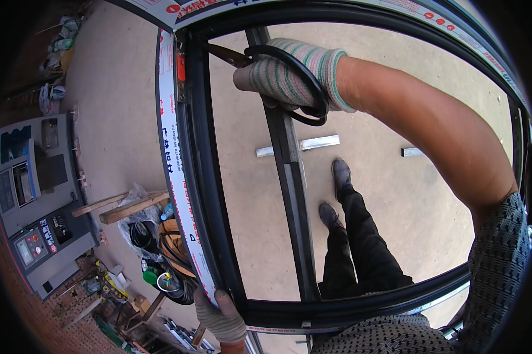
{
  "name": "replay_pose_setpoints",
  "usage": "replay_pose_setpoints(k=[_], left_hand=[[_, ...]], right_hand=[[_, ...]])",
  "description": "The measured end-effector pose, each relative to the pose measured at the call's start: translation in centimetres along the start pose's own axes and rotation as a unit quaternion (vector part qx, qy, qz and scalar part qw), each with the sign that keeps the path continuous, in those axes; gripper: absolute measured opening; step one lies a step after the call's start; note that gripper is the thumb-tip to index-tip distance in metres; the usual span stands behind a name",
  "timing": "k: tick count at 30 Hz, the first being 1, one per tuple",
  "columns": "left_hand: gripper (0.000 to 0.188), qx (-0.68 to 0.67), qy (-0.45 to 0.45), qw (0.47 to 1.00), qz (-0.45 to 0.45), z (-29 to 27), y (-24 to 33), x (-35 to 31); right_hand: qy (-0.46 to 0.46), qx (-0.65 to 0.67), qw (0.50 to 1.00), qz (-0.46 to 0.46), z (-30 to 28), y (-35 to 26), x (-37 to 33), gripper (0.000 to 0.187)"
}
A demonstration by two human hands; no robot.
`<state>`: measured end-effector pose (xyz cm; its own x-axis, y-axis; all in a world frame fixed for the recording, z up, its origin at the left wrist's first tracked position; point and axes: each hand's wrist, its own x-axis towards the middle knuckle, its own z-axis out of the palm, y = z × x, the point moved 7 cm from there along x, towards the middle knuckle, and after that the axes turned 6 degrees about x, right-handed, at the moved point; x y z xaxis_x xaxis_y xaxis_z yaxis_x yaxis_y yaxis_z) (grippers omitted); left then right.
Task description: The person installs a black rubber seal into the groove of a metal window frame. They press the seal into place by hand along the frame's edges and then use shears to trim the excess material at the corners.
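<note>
A large black window frame (211, 183), its outer face covered with printed white protective film (174, 141), lies in front of me. My right hand (289, 74), in a striped knit glove, is closed round a pair of scissors (233, 57) with big black loop handles. Their blades point left, with the tips at the inner side of the frame's far left corner. A red patch (181, 68) shows on the side rail near that corner. Down at the near left corner, my gloved left hand (220, 315) grips the film-covered rail, thumb on top.
Beneath the frame runs a dark metal bar (289, 171). Short silver bars (328, 141) lie on the floor near my shoes (341, 174). At left are a grey machine (56, 206) with a control panel, wooden planks (137, 206), coiled black hose (186, 289) and piled clutter.
</note>
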<state>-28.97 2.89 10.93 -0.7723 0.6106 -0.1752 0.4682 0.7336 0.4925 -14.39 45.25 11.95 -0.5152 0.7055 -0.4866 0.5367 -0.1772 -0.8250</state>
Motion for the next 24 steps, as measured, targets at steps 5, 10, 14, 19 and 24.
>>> replay_pose_setpoints(k=[5, 10, 14, 19, 24], left_hand=[[0.059, 0.015, 0.006, 1.000, -0.004, -0.3, -0.1, -0.4], [0.059, 0.005, 0.015, 1.000, 0.013, -0.1, 0.3, 0.0], [0.058, 0.010, 0.015, 1.000, 0.002, -0.2, -0.1, -0.3], [0.057, 0.010, 0.007, 1.000, -0.008, -0.2, -0.7, -0.2], [0.052, -0.020, 0.009, 1.000, 0.003, 0.0, -0.2, -0.1]], right_hand=[[0.012, -0.019, 0.999, -0.031, 0.4, -0.3, 0.0, 0.036], [0.033, -0.002, 0.999, -0.043, -0.3, -1.3, -0.3, 0.043], [0.012, -0.018, 0.997, -0.072, 0.1, -2.0, -0.4, 0.040], [-0.008, 0.033, 0.999, -0.028, 0.4, -0.7, 0.9, 0.034], [0.018, 0.030, 0.999, -0.028, 0.0, -0.9, 0.7, 0.038]])
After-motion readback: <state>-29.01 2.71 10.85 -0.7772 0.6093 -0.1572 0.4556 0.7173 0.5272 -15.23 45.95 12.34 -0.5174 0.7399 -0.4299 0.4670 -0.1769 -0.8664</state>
